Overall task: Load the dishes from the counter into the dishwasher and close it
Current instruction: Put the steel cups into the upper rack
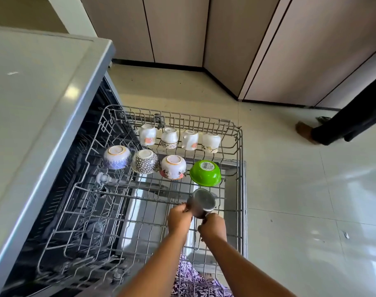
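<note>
The dishwasher's wire rack (239, 159) is pulled out in front of me. Both hands hold a steel cup (201, 203) upside down over the rack's near right part: my left hand (179, 217) grips its left side, my right hand (212, 227) its lower right. Several white cups (169, 137) stand upside down along the rack's far row. In front of them sit three patterned bowls (145, 161) and a green bowl (205, 173), all upside down.
The dishwasher body and its grey top (33, 99) rise on the left. The open door (234, 168) lies under the rack. Another person's foot and dark trouser leg (332, 129) stand on the tiled floor at right. Cupboards (289, 50) line the back.
</note>
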